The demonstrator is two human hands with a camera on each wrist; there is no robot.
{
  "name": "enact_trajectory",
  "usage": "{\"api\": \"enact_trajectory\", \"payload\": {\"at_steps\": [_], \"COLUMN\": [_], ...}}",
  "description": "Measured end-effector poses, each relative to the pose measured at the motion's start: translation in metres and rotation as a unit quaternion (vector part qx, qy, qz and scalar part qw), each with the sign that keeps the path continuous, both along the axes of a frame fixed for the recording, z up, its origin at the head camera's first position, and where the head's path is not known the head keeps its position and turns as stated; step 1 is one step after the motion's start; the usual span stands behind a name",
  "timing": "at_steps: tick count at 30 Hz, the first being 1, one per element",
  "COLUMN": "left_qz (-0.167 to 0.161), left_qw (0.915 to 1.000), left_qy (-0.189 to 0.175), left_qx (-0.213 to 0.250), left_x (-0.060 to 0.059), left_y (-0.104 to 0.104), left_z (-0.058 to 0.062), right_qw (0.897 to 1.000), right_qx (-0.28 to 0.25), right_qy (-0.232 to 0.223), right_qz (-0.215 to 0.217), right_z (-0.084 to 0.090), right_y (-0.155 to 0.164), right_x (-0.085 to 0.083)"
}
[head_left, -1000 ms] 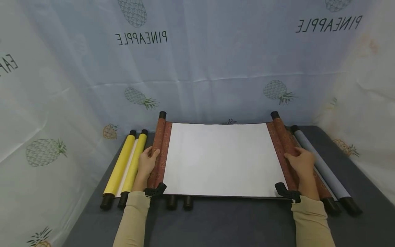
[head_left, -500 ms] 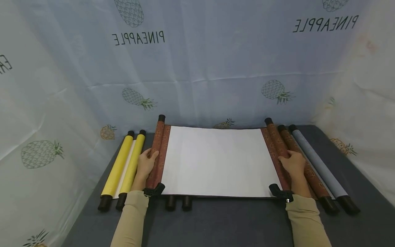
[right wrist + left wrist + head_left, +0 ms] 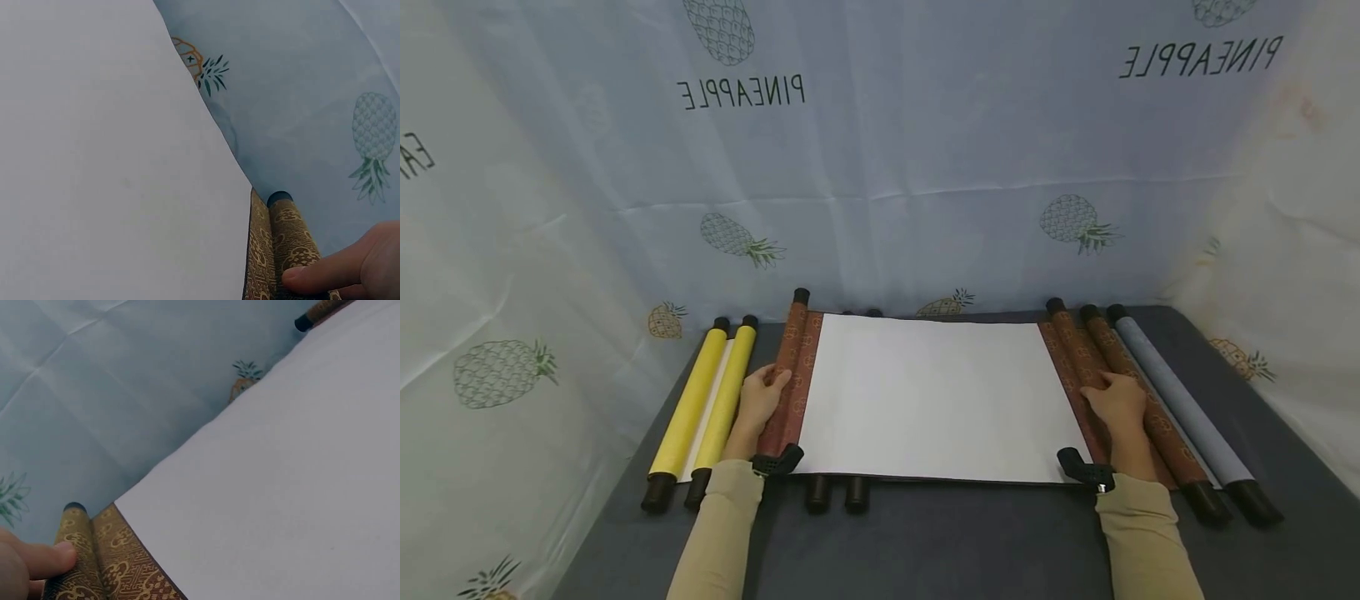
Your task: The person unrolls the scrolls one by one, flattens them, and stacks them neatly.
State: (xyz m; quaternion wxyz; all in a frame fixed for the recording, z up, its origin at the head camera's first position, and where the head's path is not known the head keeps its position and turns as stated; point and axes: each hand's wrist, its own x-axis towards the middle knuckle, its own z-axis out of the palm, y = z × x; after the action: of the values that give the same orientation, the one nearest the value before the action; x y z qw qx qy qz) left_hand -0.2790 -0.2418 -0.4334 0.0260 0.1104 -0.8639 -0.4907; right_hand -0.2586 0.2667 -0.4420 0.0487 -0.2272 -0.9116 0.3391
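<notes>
A hanging scroll (image 3: 925,400) with a blank white sheet and reddish-brown patterned ends is spread wide in the head view. My left hand (image 3: 760,400) grips its left roller (image 3: 792,337), the thumb lying on top in the left wrist view, where the patterned cloth (image 3: 122,550) shows gold motifs. On the other side my right hand (image 3: 1118,408) holds the right roller (image 3: 1070,333), its thumb likewise over the cloth. The right wrist view shows that roller's dark end knob (image 3: 280,197). Fingers beneath both rollers are mostly hidden.
Left of the sheet lies a yellow two-roller scroll (image 3: 688,404). At right lie a brown patterned roller (image 3: 1150,408) and a grey roller (image 3: 1180,396). Black knobs (image 3: 857,493) of something mostly covered poke out below the sheet. A dark tabletop (image 3: 940,542) meets a pineapple-print curtain (image 3: 910,167).
The scroll's far edge has come lower and nearer, baring knob tips behind it. My right hand and roller have shifted left, uncovering more of the brown roller beside them. Both hands keep their grip.
</notes>
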Motion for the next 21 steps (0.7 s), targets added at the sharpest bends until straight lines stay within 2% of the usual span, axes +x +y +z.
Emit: {"api": "enact_trajectory", "payload": {"at_steps": [5, 12, 21], "left_qz": [-0.007, -0.018, -0.016], "left_qw": [0.9998, 0.9995, 0.9992], "left_qy": [-0.003, -0.002, -0.013], "left_qx": [-0.017, -0.025, -0.033], "left_x": [-0.004, -0.009, -0.007], "left_y": [0.008, 0.016, 0.020], "left_z": [0.000, -0.010, -0.016], "right_qw": [1.000, 0.999, 0.999], "right_qx": [0.013, 0.034, 0.025], "right_qy": [-0.012, -0.008, 0.003], "right_qz": [-0.008, -0.012, -0.027], "right_z": [-0.003, -0.005, -0.008], "right_y": [0.009, 0.016, 0.015], "right_x": [0.000, -0.001, 0.000]}}
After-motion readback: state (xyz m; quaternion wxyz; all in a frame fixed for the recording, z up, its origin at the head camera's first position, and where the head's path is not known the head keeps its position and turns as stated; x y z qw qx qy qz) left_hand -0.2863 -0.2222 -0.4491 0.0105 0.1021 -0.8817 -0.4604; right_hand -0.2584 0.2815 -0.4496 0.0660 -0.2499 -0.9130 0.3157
